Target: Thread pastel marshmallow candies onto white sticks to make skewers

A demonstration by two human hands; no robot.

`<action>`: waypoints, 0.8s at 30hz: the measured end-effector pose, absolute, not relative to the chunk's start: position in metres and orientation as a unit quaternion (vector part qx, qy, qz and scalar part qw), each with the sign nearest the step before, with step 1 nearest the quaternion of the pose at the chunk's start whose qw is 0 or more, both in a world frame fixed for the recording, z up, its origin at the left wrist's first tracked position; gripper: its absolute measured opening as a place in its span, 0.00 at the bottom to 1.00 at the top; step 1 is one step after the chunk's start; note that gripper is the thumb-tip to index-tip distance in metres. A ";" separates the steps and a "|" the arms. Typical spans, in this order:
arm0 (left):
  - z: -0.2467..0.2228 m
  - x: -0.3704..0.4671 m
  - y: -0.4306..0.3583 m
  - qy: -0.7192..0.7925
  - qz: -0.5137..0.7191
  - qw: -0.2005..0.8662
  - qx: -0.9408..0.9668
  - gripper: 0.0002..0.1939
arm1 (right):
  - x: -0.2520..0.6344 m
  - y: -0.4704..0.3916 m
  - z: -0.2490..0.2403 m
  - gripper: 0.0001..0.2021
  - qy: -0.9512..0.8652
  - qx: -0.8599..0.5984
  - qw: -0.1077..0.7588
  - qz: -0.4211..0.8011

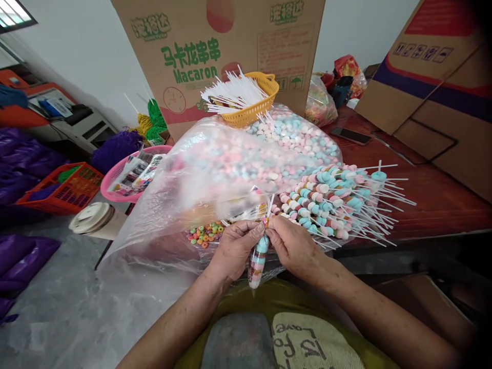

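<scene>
Between my hands hangs a wrapped candy skewer (258, 262), its pink, blue, white and brown pieces stacked inside a clear sleeve. My left hand (243, 240) pinches the gathered neck of the sleeve from the left. From the other side, my right hand (287, 240) closes thumb and fingers on the same neck. A white stick rises above the fingers, and a small reddish-gold bit, perhaps a tie, shows at the pinch. To the right lies a pile of unwrapped candy skewers (326, 202), sticks pointing right. Colourful ring-shaped pieces (205, 234) lie left of my hands.
A large clear plastic bag (172, 205) of pastel candies covers the table's middle. On it rests a yellow basket (249, 115) of white sticks. A pink basket (111, 187) holds printed packets at left. Cardboard boxes (230, 31) stand behind; a phone (350, 135) lies on the red table (442, 205).
</scene>
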State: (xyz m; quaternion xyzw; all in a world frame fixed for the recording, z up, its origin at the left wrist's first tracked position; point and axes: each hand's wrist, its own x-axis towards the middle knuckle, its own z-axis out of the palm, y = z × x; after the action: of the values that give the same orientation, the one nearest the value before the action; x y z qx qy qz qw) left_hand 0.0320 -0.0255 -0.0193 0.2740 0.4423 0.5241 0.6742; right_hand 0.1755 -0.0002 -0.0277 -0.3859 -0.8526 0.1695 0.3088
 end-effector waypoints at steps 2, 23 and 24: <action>-0.017 0.031 -0.025 0.451 0.517 0.662 0.302 0.15 | 0.171 -0.001 -0.033 0.10 -0.856 -0.388 0.325 0.106; -0.014 0.034 -0.026 0.478 0.551 0.403 0.553 0.06 | 0.178 -0.005 -0.011 0.10 -0.720 -0.399 0.378 0.423; -0.012 0.035 -0.027 0.476 0.551 0.410 0.549 0.05 | 0.180 -0.005 -0.009 0.11 -0.737 -0.402 0.373 0.396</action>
State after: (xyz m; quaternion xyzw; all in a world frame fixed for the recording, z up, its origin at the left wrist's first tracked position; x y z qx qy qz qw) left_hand 0.0348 -0.0270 -0.0120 0.5490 0.4761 0.5511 0.4102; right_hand 0.1795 -0.0053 -0.0090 -0.4016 -0.7366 0.3959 0.3734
